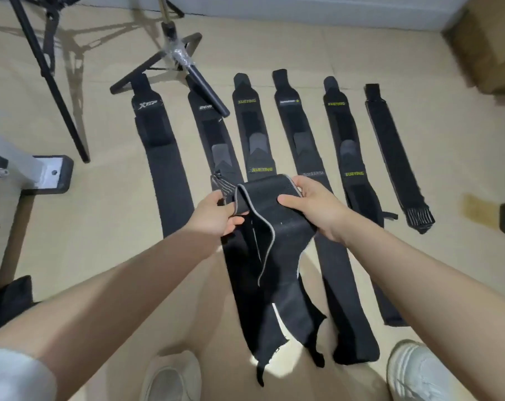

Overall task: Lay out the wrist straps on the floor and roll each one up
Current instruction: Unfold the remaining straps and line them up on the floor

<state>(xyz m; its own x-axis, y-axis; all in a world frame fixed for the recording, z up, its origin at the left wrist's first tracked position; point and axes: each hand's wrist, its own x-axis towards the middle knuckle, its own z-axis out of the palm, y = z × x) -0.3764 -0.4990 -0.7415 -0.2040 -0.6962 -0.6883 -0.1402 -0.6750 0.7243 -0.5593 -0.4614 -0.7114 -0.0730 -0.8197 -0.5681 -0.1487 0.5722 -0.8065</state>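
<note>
Several black wrist straps lie flat side by side on the beige floor (101, 221), among them an XTEP strap (161, 157) at the left and a plain grey-edged strap (396, 157) at the right. Above them I hold one more grey-edged black strap (270, 227). My left hand (216, 215) pinches its left end near the striped elastic. My right hand (312, 206) grips its upper right edge, thumb on top. The rest of this strap hangs down in folds towards my feet and hides parts of the straps below.
A black tripod base (170, 65) stands at the top, one leg lying over the second strap. Another stand leg (51, 79) slants at the far left. A grey metal bracket (43, 175) sits at the left. A cardboard box (488, 44) is top right. My shoes (173, 377) are below.
</note>
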